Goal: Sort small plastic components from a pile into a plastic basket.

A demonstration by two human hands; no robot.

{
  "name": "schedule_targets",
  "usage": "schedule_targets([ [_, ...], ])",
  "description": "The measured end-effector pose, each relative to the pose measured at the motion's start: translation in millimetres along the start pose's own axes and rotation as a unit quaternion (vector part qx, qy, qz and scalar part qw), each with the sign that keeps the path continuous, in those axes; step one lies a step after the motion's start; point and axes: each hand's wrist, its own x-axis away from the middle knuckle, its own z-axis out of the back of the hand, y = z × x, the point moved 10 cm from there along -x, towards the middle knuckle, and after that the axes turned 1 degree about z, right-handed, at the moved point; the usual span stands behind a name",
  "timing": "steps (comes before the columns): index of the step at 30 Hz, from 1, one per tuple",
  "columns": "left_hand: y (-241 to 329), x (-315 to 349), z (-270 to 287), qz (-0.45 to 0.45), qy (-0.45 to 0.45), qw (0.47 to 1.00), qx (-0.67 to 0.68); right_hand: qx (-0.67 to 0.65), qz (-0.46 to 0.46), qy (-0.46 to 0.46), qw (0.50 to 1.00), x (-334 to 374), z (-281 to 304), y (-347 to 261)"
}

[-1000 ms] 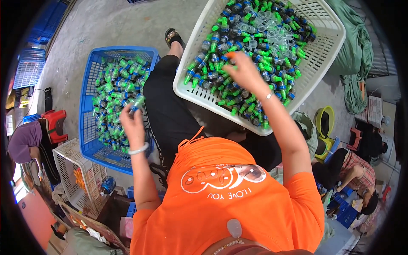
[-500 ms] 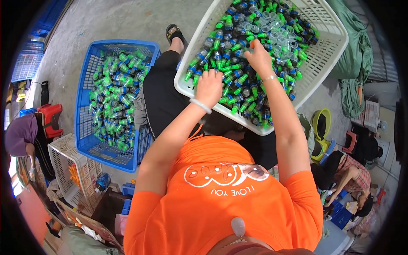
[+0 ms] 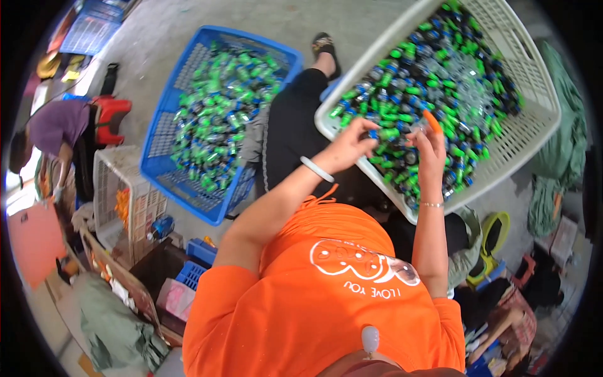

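A large white basket (image 3: pixel 534 135) is filled with small dark bottles (image 3: pixel 402 75) that have green tops and blue bands. Among them lies a heap of small clear plastic caps (image 3: pixel 461 81). Over its near left edge, my left hand (image 3: pixel 352 147) pinches a small bottle, whose blue band shows at the fingertips. Close by on the right, my right hand (image 3: pixel 430 147) is closed, with a small clear plastic cap at its fingertips, partly blurred. An orange finger cover (image 3: pixel 432 121) sits on one of its fingers. The hands face each other, slightly apart.
Left of my leg, a blue basket (image 3: pixel 151 154) holds many bottles with green tops. A white crate (image 3: pixel 113 195) stands beyond it at left. One person (image 3: pixel 59 129) bends over at far left; another (image 3: pixel 518 314) sits at lower right. Green cloth (image 3: pixel 562 125) hangs at right.
My right hand has drawn back from the heap of clear caps toward my left hand. My left hand has lifted from the bottles with one in its fingers. The whole view has shifted.
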Motion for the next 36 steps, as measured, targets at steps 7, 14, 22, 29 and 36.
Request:
schedule_targets([
  [7,-1,26,-6,0.061,0.022,0.983,0.173,0.024,0.014,-0.071,0.997,24,-40,19],
  [14,45,40,-13,-0.100,0.019,0.988,-0.117,0.044,-0.101,-0.196,0.975,34,-56,4],
  [22,58,52,-9,-0.137,0.028,0.970,-0.197,0.098,-0.063,-0.200,0.973,50,-74,-1],
  [29,71,72,-15,-0.143,-0.001,0.966,-0.216,0.238,-0.033,-0.309,0.921,52,-75,-5],
  [36,75,104,5,-0.196,0.074,0.924,-0.321,0.028,-0.222,-0.295,0.929,79,-103,38],
])
